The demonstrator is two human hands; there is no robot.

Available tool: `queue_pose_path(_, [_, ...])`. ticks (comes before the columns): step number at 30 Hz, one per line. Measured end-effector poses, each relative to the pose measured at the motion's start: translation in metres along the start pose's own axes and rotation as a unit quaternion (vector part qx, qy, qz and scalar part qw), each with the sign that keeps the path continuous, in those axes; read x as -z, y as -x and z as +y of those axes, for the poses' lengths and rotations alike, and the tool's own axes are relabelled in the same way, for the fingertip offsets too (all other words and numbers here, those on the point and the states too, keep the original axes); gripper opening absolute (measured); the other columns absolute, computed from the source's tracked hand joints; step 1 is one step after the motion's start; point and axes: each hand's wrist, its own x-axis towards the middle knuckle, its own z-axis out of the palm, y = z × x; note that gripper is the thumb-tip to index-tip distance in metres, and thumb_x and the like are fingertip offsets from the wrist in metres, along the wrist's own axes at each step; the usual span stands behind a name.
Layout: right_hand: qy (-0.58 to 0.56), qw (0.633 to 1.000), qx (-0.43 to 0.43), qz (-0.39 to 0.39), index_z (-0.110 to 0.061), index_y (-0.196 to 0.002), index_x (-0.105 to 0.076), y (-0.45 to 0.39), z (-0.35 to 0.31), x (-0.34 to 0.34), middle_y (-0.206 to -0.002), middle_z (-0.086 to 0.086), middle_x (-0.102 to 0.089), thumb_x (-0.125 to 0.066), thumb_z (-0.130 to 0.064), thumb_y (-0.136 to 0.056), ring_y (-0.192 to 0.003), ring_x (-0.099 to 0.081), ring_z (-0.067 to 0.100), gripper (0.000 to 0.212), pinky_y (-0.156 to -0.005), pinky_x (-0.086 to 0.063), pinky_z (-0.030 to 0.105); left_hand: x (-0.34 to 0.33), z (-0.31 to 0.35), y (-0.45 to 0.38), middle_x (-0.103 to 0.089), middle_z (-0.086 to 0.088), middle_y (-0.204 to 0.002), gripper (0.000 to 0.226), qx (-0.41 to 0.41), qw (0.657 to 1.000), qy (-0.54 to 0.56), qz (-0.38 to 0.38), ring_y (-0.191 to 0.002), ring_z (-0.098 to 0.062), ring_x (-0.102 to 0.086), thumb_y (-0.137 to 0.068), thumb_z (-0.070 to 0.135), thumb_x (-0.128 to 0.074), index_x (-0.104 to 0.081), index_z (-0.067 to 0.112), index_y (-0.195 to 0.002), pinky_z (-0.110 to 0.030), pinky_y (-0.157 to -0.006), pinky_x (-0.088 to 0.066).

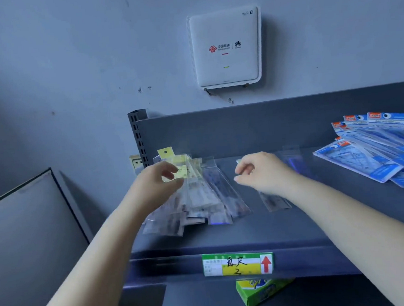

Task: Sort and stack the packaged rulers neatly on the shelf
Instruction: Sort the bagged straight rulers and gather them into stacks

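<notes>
A loose pile of clear-packaged rulers (199, 200) lies fanned out on the left part of the dark grey shelf (249, 233). My left hand (157, 182) is over the pile's left side, its thumb and fingers pinching a ruler pack with a yellow label (181, 173). My right hand (262, 172) hovers just right of the pile with fingers loosely curled; whether it holds anything I cannot tell. A single clear ruler pack (275, 201) lies under my right wrist. Another faint clear pack (295, 163) lies further back.
Blue-packaged ruler sets (373, 150) are spread at the shelf's right end. A green and yellow price tag (237, 264) sits on the shelf's front edge. A green box (261, 292) lies on the shelf below. A white router (224, 48) hangs on the wall above.
</notes>
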Motion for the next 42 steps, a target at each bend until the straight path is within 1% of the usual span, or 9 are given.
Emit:
queue_pose_path(7, [0.010, 0.998, 0.010, -0.060, 0.005, -0.105, -0.065, -0.014, -0.058, -0.037, -0.108, 0.019, -0.066, -0.061, -0.041, -0.086, -0.101, -0.060, 0.032, 0.050, -0.085, -0.049, 0.037, 0.007, -0.043, 0.002, -0.060, 0.003, -0.112, 0.038, 0.067, 0.997, -0.026, 0.006, -0.090, -0.015, -0.052, -0.086, 0.036, -0.062, -0.058, 0.016, -0.118, -0.026, -0.080, -0.039])
queue_pose_path(11, [0.069, 0.993, -0.022, -0.089, -0.010, -0.067, -0.045, -0.022, -0.081, -0.052, -0.072, 0.002, -0.046, -0.055, -0.066, -0.078, -0.065, -0.047, 0.019, 0.058, -0.051, -0.035, 0.031, 0.013, -0.058, 0.000, -0.059, 0.002, -0.122, 0.046, 0.104, 0.994, -0.028, 0.031, -0.110, -0.022, -0.054, -0.083, 0.043, -0.062, -0.056, 0.017, -0.121, -0.037, -0.098, -0.042])
queue_pose_path(14, [0.120, 0.986, -0.034, -0.113, -0.010, -0.092, -0.055, -0.030, -0.088, -0.064, -0.109, 0.007, -0.053, -0.052, -0.076, -0.072, -0.093, -0.056, 0.022, 0.069, -0.065, -0.042, 0.029, 0.016, -0.062, 0.000, -0.060, 0.002, -0.110, 0.050, 0.128, 0.992, -0.010, 0.018, -0.098, -0.017, -0.055, -0.081, 0.048, -0.061, -0.057, 0.014, -0.118, -0.030, -0.087, -0.043])
queue_pose_path(17, [0.115, 0.987, -0.050, -0.101, -0.012, -0.080, -0.050, -0.036, -0.087, -0.067, -0.095, 0.003, -0.058, -0.062, -0.067, -0.072, -0.086, -0.055, 0.023, 0.057, -0.059, -0.041, 0.028, 0.014, -0.058, -0.001, -0.061, 0.000, -0.095, 0.048, 0.137, 0.990, 0.025, -0.028, -0.085, -0.020, -0.059, -0.075, 0.055, -0.065, -0.060, 0.016, -0.102, -0.028, -0.076, -0.046])
queue_pose_path(20, [0.083, 0.989, -0.074, -0.095, -0.014, -0.059, -0.029, -0.038, -0.082, -0.060, -0.061, 0.000, -0.030, -0.069, -0.053, -0.076, -0.056, -0.037, 0.017, 0.058, -0.045, -0.022, 0.027, 0.009, -0.054, -0.006, -0.056, 0.006, -0.089, 0.060, 0.127, 0.990, -0.032, -0.049, -0.101, -0.022, -0.060, -0.066, 0.065, -0.068, -0.059, 0.023, -0.107, -0.037, -0.093, -0.046])
queue_pose_path(23, [0.003, 0.992, -0.094, -0.086, -0.017, -0.058, -0.021, -0.039, -0.074, -0.058, -0.060, 0.001, -0.019, -0.075, -0.039, -0.076, -0.050, -0.023, 0.014, 0.061, -0.045, -0.016, 0.029, 0.005, -0.052, -0.011, -0.049, 0.010, -0.070, 0.052, 0.115, 0.992, -0.035, -0.045, -0.083, -0.020, -0.059, -0.073, 0.058, -0.068, -0.062, 0.016, -0.103, -0.033, -0.081, -0.044])
queue_pose_path(31, [-0.095, 0.991, -0.095, -0.019, -0.014, -0.059, -0.033, -0.045, -0.057, -0.058, -0.059, 0.005, -0.029, -0.056, -0.007, -0.082, -0.055, -0.024, 0.020, 0.033, -0.050, -0.016, 0.026, 0.013, -0.055, -0.010, -0.053, 0.002, -0.061, 0.011, 0.126, 0.985, 0.120, -0.015, -0.048, -0.011, -0.043, -0.083, 0.016, -0.068, -0.059, 0.016, -0.077, -0.018, -0.046, -0.034])
queue_pose_path(38, [-0.226, 0.969, -0.071, 0.066, -0.006, -0.078, -0.055, -0.033, -0.054, -0.028, -0.065, 0.004, -0.046, -0.047, -0.001, -0.084, -0.060, -0.038, 0.017, 0.011, -0.057, -0.029, 0.025, 0.018, -0.056, -0.011, -0.054, -0.005, -0.067, 0.020, 0.159, 0.943, 0.285, 0.072, -0.048, -0.013, -0.045, -0.086, -0.003, -0.050, -0.047, 0.013, -0.074, -0.023, -0.046, -0.030])
queue_pose_path(42, [-0.251, 0.958, -0.091, 0.110, -0.004, -0.080, -0.056, -0.021, -0.027, 0.002, -0.057, 0.004, -0.045, -0.042, 0.003, -0.080, -0.046, -0.032, 0.013, 0.015, -0.039, -0.026, 0.017, 0.021, -0.047, -0.006, -0.064, -0.010, -0.079, 0.018, 0.156, 0.887, 0.426, 0.084, -0.053, -0.016, -0.060, -0.089, -0.006, -0.047, -0.039, 0.010, -0.093, -0.025, -0.047, -0.042])
